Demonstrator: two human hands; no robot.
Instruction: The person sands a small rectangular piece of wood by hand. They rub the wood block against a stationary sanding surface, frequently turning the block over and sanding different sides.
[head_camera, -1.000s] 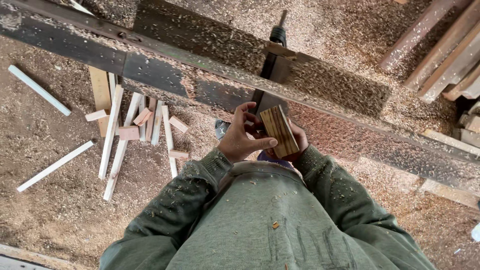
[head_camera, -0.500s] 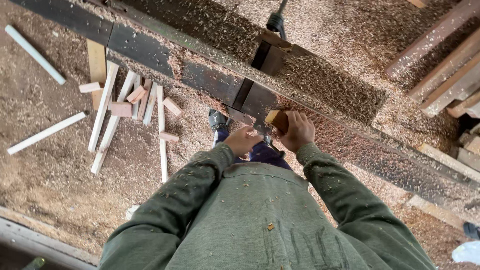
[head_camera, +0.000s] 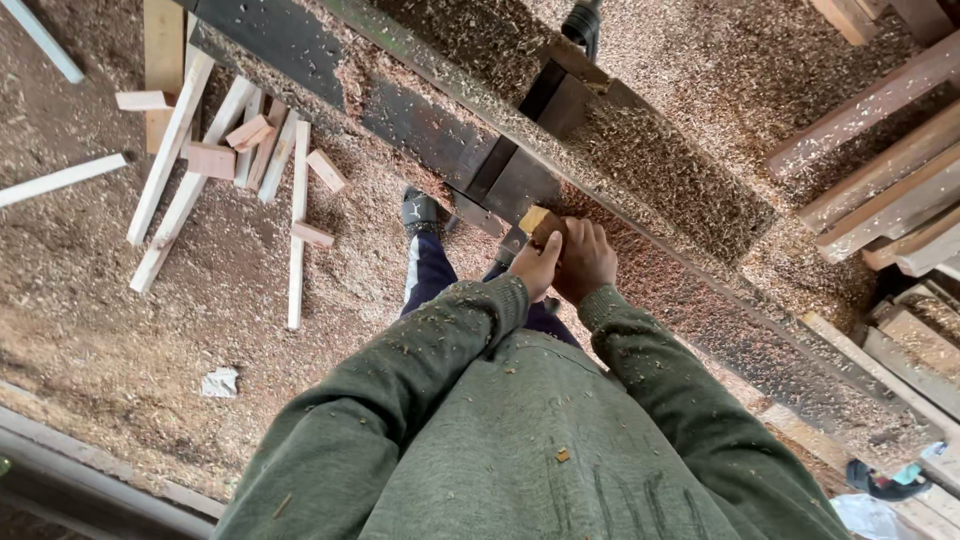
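Both hands, left hand (head_camera: 535, 268), right hand (head_camera: 587, 262), apparently gripping wood block (head_camera: 540, 222), sawdust-covered bench (head_camera: 640, 160)

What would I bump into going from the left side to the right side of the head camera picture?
Long white stick → pile of wood offcuts → dark shoe → left hand → wooden block → right hand → stacked planks.

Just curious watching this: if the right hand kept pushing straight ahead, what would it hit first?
Probably the dark metal machine block just beyond the wooden block that the right hand holds; depth is unclear.
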